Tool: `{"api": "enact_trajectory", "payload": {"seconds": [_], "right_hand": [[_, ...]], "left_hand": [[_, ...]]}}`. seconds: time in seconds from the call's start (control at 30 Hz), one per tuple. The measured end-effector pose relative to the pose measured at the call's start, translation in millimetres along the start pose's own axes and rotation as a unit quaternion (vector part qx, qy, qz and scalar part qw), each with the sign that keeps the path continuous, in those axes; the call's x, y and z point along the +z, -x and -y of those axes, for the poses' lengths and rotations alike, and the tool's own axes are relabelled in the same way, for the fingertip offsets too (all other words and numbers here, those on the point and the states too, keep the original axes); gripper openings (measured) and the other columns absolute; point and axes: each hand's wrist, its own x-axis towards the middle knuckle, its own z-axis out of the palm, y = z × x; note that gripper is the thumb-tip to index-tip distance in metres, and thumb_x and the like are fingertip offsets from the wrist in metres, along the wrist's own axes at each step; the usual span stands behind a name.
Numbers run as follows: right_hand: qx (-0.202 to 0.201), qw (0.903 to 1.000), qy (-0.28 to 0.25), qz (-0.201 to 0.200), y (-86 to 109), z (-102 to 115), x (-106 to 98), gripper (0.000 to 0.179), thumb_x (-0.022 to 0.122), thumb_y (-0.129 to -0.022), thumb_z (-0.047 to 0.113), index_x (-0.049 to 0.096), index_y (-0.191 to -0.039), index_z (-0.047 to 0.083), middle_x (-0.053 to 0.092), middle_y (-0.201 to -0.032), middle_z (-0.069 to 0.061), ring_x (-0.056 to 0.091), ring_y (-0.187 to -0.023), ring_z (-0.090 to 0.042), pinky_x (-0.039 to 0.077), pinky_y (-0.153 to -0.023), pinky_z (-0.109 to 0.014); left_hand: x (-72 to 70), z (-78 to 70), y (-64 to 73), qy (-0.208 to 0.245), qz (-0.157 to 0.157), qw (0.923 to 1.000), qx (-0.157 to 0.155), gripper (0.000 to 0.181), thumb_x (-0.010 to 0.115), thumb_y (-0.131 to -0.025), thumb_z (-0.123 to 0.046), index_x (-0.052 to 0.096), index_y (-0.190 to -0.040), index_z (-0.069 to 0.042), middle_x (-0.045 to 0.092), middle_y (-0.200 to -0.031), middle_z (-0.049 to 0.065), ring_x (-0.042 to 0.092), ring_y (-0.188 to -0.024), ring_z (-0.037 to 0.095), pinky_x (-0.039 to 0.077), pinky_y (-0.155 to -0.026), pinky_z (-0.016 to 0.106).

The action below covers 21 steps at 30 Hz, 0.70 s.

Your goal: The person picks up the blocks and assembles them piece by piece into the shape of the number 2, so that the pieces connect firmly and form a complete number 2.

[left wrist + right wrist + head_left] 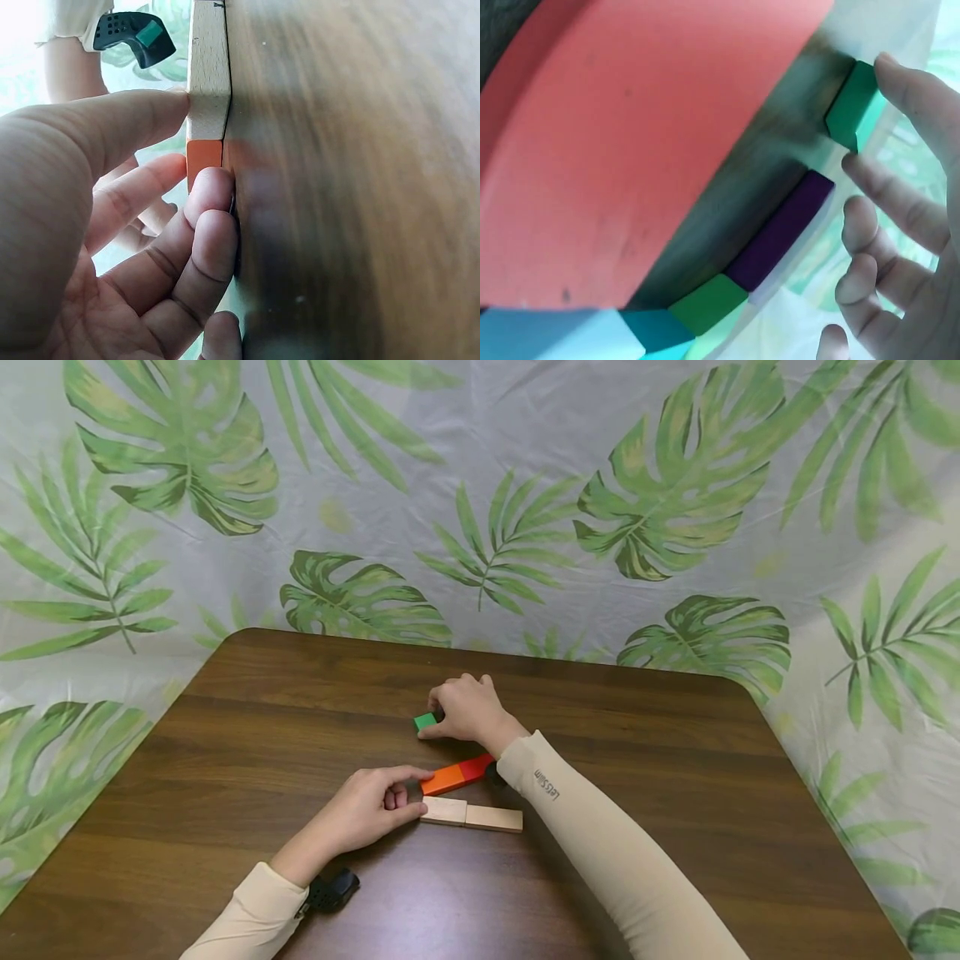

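My right hand [468, 708] is at a small green block [425, 722] towards the far side of the table, with thumb and index finger at opposite ends of it. In the right wrist view, the thumb meets one end of this green block [853, 105] and the index fingertip is right at the other. My left hand [367, 806] reaches to the near ends of two block rows. Its index finger touches an orange block [444, 779], and its thumb touches a plain wooden block [445, 811]. The left hand's other fingers bend beneath the palm.
A red block [474, 767] continues the orange one, partly under the right wrist. Another plain wooden block [495, 819] extends the front row. A purple block [781, 229], a second green block [709, 302], a teal block [658, 330] and a light blue block [555, 334] form a curving row.
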Motion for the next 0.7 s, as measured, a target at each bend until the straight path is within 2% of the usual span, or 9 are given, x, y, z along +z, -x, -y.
{"api": "enact_trajectory", "payload": {"seconds": [0.27, 0.7], "right_hand": [[0.013, 0.9998, 0.007, -0.012, 0.4, 4.9, 1.6, 0.041, 0.079, -0.092, 0.059, 0.078, -0.114, 0.024, 0.072, -0.104, 0.003, 0.058, -0.099, -0.022, 0.043, -0.092, -0.046], [0.026, 0.9996, -0.01, -0.005, -1.6, -3.1, 3.9, 0.043, 0.078, -0.096, 0.052, 0.076, -0.131, 0.027, 0.075, -0.116, 0.004, 0.06, -0.108, -0.023, 0.042, -0.092, -0.044]], "left_hand": [[-0.8, -0.5, -0.5, -0.003, 0.003, 1.0, -0.002, 0.036, 0.081, -0.097, -0.023, 0.076, -0.132, -0.016, 0.058, -0.074, -0.01, 0.049, -0.062, 0.0, 0.045, -0.062, 0.021], [-0.9, -0.5, 0.7, 0.0, 0.001, 1.0, -0.004, 0.036, 0.081, -0.096, -0.021, 0.076, -0.132, -0.016, 0.057, -0.074, -0.01, 0.047, -0.06, 0.0, 0.043, -0.06, 0.021]]}}
